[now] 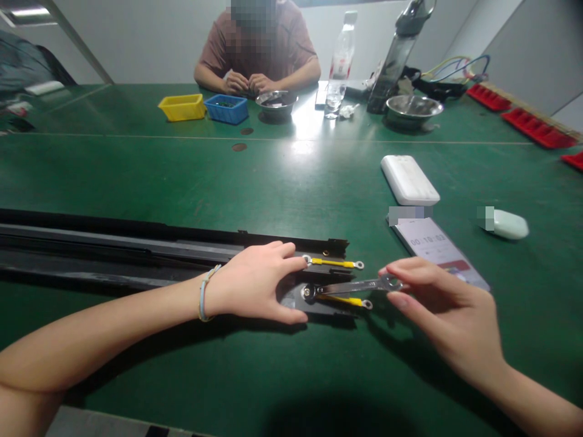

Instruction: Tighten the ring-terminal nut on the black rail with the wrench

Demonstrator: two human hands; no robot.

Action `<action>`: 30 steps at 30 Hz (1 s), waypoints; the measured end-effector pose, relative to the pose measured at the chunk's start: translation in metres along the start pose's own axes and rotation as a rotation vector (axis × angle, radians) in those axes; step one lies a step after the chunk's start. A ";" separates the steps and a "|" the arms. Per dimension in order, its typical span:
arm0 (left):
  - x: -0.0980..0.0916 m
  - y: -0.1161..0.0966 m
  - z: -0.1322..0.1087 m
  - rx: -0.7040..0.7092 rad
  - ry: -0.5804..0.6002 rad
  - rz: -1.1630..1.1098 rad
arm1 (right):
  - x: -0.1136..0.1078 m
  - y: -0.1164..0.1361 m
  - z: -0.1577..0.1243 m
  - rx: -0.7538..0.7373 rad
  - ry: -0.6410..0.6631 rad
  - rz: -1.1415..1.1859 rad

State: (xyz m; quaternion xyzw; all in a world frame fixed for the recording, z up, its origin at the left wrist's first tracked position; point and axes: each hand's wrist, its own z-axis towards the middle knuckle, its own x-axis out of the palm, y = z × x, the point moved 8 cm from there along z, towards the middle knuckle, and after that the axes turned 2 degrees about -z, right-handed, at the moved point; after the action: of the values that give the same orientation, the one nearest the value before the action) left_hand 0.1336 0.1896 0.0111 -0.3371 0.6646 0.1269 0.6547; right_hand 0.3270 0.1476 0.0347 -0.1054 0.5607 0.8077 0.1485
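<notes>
My left hand [259, 279] lies spread over the ends of two long black metal channels [191, 250], pressing on them with fingers apart. Between thumb and fingertips my right hand [450, 315] pinches the outer end of a combination wrench [355, 286]. The wrench's other end sits around a nut on a bolt [307, 292] at the near channel's end. A yellow ground lead [348, 300] with a ring terminal runs out from under the wrench. On the far channel, a second yellow lead [332, 261] lies beside my left fingertips.
Right of the channels are a phone [437, 246] showing a timer, a white power bank [410, 180] and a pale case [510, 224]. Across the green table [228, 182] sits a person [259, 48] behind yellow [182, 108] and blue bins [226, 109], steel bowls [414, 109] and bottles [339, 67].
</notes>
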 end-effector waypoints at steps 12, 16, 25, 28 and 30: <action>-0.005 0.005 0.000 0.004 -0.004 -0.009 | 0.013 0.016 -0.003 -0.150 0.141 0.132; -0.005 0.003 -0.003 0.003 -0.001 -0.009 | 0.007 0.006 -0.002 -0.031 0.069 0.112; -0.008 0.000 -0.009 -0.017 0.018 -0.012 | -0.002 -0.011 0.000 0.159 -0.086 -0.022; -0.009 -0.001 -0.012 -0.017 0.023 -0.016 | -0.001 -0.017 0.000 0.209 -0.093 -0.009; -0.009 -0.001 -0.013 -0.017 0.021 -0.014 | -0.001 -0.021 0.000 0.237 -0.097 -0.004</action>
State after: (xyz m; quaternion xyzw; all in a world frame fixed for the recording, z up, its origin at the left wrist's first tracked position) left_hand 0.1233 0.1836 0.0218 -0.3486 0.6680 0.1247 0.6456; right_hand 0.3348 0.1544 0.0169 -0.0491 0.6443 0.7396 0.1883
